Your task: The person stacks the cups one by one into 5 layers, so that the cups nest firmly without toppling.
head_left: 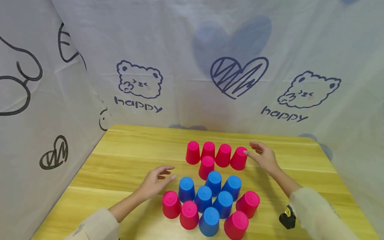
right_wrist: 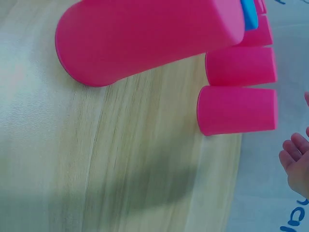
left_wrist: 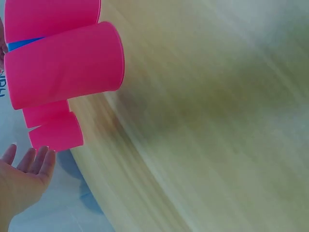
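All the cups stand upside down on the wooden table [head_left: 120, 160]. At the back is a row of pink cups [head_left: 223, 155], with one more pink cup [head_left: 207, 168] just in front. My right hand [head_left: 264, 156] is beside the row's right-end cup [head_left: 239, 159], fingers extended; the thumb tip overlaps that cup's edge in the head view. Left of the blue cups [head_left: 186, 189], my left hand [head_left: 156, 181] is held with relaxed fingers and nothing in it. In the wrist views, the left hand [left_wrist: 24, 181] and right hand [right_wrist: 299, 162] both appear empty.
Several blue cups stand clustered in the middle. Nearer me, two pink cups [head_left: 189, 215] flank them on the left and two pink cups [head_left: 236, 225] on the right. A small dark item [head_left: 287, 218] is by the right sleeve. Printed white cloth [head_left: 186, 90] hangs behind the table.
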Demonstrator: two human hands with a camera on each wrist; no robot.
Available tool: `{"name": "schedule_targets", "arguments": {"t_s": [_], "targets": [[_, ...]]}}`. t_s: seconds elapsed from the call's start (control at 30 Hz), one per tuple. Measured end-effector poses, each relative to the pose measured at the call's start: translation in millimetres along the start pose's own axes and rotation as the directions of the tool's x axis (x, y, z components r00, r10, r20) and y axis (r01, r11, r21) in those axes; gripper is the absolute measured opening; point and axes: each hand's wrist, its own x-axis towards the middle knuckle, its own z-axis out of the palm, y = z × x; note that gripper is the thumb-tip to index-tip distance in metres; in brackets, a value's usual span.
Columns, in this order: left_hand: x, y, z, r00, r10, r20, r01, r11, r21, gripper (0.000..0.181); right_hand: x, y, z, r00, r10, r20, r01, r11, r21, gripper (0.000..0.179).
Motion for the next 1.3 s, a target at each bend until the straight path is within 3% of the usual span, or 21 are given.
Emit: {"name": "schedule_targets", "arguments": {"t_s": [0.23, 0.47, 0.8, 0.97, 1.07, 1.2, 1.3], "targets": [[-9.6, -2.4, 2.5, 1.0, 0.004, 0.027, -0.003, 1.0, -0.014, 0.041, -4.0, -13, -4, 1.0, -0.022, -0.004, 0.022, 1.0, 0.009, 0.044], [-22.1, -3.9, 6.1, 0.996, 0.05, 0.073, -0.047, 0.998, -0.043, 0.042, -7.5, -29, 0, 0.997, -0.042, 0.065, 0.038, 0.998, 0.049, 0.046], [-36.1, -11.5, 19.2, 0.999, -0.008, -0.046, 0.004, 0.996, -0.09, 0.037, -7.6, -44, 20, 0.988, -0.004, 0.155, -0.011, 0.996, 0.094, 0.052], [-42.9, -16.0, 23.7, 0.994, 0.029, -0.104, -0.04, 0.994, -0.106, 0.032, -5.9, -51, 37, 0.982, -0.002, 0.186, -0.019, 0.994, 0.109, 0.052], [-46.6, -18.5, 25.9, 0.987, 0.08, -0.141, -0.095, 0.99, -0.101, 0.031, -4.5, -53, 47, 0.979, -0.009, 0.202, -0.016, 0.993, 0.121, 0.052], [-51.5, -21.3, 28.2, 0.982, 0.114, -0.15, -0.13, 0.987, -0.095, 0.033, -3.5, -57, 60, 0.974, 0.006, 0.224, -0.038, 0.99, 0.139, 0.053], [-54.7, -22.8, 30.3, 0.984, 0.104, -0.147, -0.12, 0.987, -0.104, 0.035, -3.8, -57, 69, 0.969, 0.02, 0.247, -0.054, 0.99, 0.133, 0.055]]}}
